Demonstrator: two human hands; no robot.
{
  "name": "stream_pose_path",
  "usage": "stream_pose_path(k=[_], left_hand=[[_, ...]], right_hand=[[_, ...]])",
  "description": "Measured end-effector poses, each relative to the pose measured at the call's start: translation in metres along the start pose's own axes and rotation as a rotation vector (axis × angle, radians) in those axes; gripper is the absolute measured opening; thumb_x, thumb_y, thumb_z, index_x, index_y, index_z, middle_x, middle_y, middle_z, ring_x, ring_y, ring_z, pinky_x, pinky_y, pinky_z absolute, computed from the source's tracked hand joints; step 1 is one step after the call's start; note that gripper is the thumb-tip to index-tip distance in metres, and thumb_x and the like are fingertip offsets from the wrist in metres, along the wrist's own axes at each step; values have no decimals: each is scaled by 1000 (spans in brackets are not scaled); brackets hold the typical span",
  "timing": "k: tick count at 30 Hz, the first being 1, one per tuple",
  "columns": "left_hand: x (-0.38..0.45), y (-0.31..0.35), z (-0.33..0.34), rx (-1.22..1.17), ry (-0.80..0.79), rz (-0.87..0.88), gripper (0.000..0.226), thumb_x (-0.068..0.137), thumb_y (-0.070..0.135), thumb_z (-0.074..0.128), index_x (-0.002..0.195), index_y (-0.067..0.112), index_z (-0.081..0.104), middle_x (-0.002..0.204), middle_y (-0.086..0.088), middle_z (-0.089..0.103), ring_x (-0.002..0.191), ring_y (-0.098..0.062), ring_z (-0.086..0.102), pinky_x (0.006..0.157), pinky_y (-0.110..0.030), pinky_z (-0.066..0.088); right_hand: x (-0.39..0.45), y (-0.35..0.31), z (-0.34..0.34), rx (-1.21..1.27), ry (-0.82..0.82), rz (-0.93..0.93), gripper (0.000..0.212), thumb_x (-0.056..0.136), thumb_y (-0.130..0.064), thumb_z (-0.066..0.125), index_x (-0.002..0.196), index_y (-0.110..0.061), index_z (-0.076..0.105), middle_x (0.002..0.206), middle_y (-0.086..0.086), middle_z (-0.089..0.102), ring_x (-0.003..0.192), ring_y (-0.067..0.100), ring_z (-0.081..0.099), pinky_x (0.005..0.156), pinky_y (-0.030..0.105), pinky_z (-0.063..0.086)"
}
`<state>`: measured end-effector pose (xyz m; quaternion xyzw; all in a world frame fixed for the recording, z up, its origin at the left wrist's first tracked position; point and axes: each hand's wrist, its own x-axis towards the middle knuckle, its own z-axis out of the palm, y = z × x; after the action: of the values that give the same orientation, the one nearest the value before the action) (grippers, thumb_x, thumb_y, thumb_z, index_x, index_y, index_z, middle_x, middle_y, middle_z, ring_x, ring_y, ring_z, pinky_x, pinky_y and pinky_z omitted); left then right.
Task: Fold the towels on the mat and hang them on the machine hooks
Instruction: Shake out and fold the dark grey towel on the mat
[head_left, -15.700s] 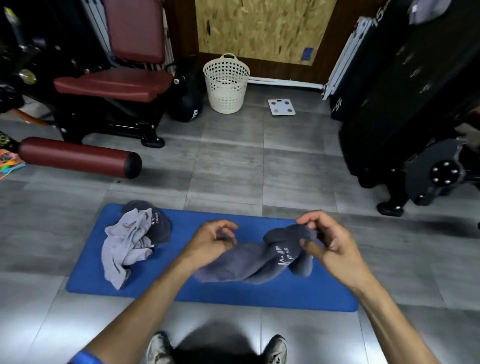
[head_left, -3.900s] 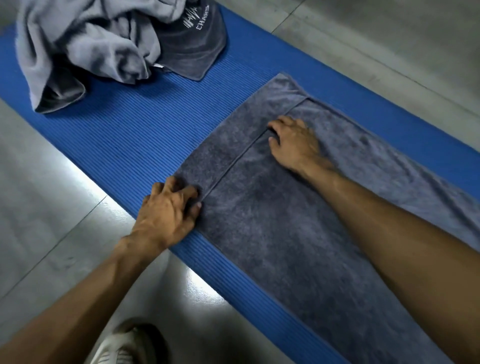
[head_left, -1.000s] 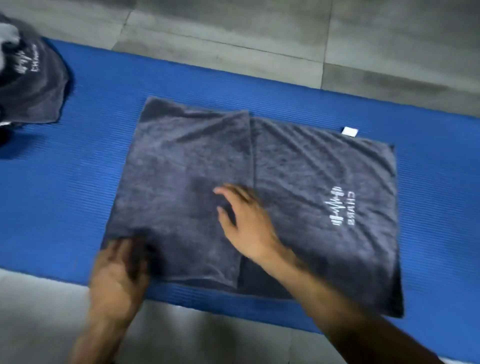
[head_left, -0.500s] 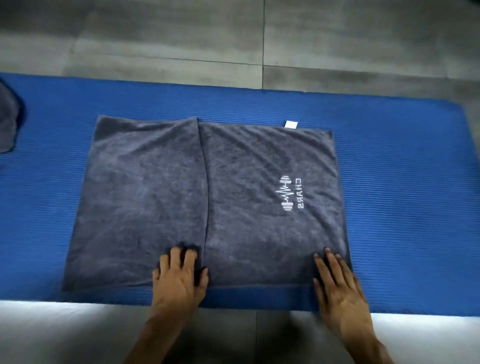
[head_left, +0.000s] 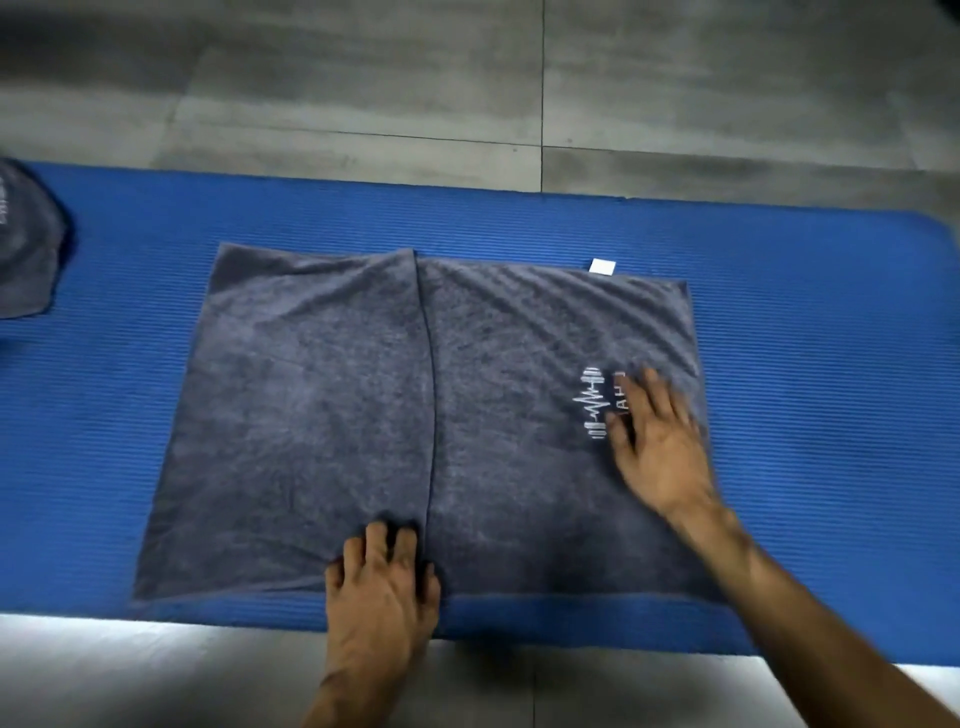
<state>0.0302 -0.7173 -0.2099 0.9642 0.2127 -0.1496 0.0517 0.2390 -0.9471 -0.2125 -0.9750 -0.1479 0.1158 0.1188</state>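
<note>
Towel (head_left: 322, 415) lies on blue mat (head_left: 805, 364) over grey tile floor (head_left: 363, 78), both hands flat.

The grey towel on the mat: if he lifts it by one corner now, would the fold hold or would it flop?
Probably flop: the grey towel looks like soft terry, with ripples near its white tag. The fold likely holds only while it lies flat under the left hand and right hand. It probably grips the ribbed blue mat rather than sliding.

towel (head_left: 322, 415) on mat (head_left: 805, 364), both hands atop
</note>
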Motion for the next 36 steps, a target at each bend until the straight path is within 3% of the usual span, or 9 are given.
stream_pose_path(k=[9, 11, 14, 16, 19, 25, 30, 33, 36], left_hand=[[0, 0, 7, -69, -80, -20, 47, 64, 44, 42, 88, 14, 70, 98, -11, 63, 80, -34, 57, 69, -48, 50], [1, 0, 9, -82, -41, -12, 46, 63, 44, 42, 84, 14, 69, 95, -11, 63, 80, -32, 54, 68, -47, 49], [0, 0, 9, -126, -6, -17, 44, 61, 42, 41, 79, 14, 69, 90, -9, 62, 79, -29, 46, 62, -44, 47], [1, -1, 10, -139, 5, -18, 45, 61, 42, 41, 82, 14, 71, 90, -8, 64, 78, -29, 48, 60, -45, 50], [2, -1, 9, -146, -10, -8, 48, 59, 42, 41, 83, 14, 72, 89, -8, 65, 75, -30, 54, 59, -45, 53], [5, 3, 0, -99, -104, 26, 49, 56, 44, 45, 82, 14, 73, 81, -7, 65, 66, -28, 63, 55, -42, 55], [-4, 0, -6, -246, 69, 64, 46, 63, 40, 47, 91, 12, 71, 83, -7, 65, 70, -29, 61, 63, -38, 54], [-14, 9, -16, -341, 269, 181, 41, 65, 31, 52, 95, 12, 73, 85, -6, 67, 72, -26, 56, 71, -33, 46], [-24, 38, -27, -418, 437, 396, 24, 71, 22, 53, 91, 18, 65, 71, -3, 60, 64, -22, 51, 61, -30, 47]], right_hand=[[142, 47, -26, -207, -216, 230, 59, 102, -47, 20, 155, -22, 12, 164, -6, 4, 150, 23, 4, 119, 50, 4], [146, 38, -31, -248, -165, 237, 59, 101, -45, 25, 152, -15, 26, 161, 5, 18, 147, 31, 15, 117, 53, 10], [143, -9, -28, -312, 99, 94, 56, 88, -39, 32, 124, -1, 52, 128, 23, 51, 121, 43, 42, 102, 54, 32], [144, -57, -15, -79, 171, -28, 42, 86, -34, 41, 112, -5, 56, 111, 22, 62, 106, 41, 55, 91, 48, 44], [155, -143, 7, 456, 55, -1, 21, 90, -29, 54, 105, -13, 56, 96, 10, 67, 93, 31, 64, 80, 38, 51], [199, -243, 27, 828, -234, 106, 26, 85, -14, 68, 109, -6, 65, 107, 7, 67, 98, 20, 61, 91, 34, 50], [200, -231, 14, 1129, -163, 170, 33, 84, 8, 57, 113, -2, 68, 112, 9, 66, 101, 16, 59, 82, 20, 51], [192, -196, 2, 1228, -132, 145, 38, 84, 11, 53, 116, -5, 67, 118, 4, 63, 108, 17, 60, 94, 26, 52], [187, -143, -19, 1228, -97, 130, 43, 81, 11, 51, 115, -11, 68, 123, 2, 63, 109, 22, 63, 93, 34, 54]])
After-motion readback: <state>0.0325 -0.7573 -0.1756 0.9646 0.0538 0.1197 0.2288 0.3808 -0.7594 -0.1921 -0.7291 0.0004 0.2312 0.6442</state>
